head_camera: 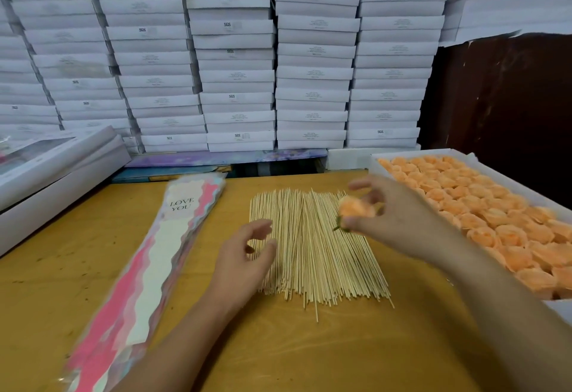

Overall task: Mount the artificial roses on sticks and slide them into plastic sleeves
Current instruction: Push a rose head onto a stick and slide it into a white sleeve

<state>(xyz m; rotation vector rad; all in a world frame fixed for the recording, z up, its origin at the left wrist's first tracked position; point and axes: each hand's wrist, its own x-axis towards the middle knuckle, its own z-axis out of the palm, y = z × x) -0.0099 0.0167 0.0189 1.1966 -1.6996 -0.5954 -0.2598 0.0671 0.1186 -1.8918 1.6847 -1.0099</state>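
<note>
Head-cam view of a yellow wooden table (340,354). The right hand (393,221) pinches one peach-orange artificial rose (356,210) w/ a green base, held above a spread pile of thin pale wooden sticks (312,246) at table centre. The left hand (247,255) hovers at the pile's left edge, fingers loosely curled, gripping nothing; whether they touch a stick can't be told. A white tray of matching peach roses (495,221) sits at right. A stack of pink & white plastic sleeves printed "LOVE YOU" (145,268) lies at left. White boxes (235,51) are stacked behind. Likely step: pick a single stick. To do it well, separate one only, then push it straight into the centre of the rose's green base.
</note>
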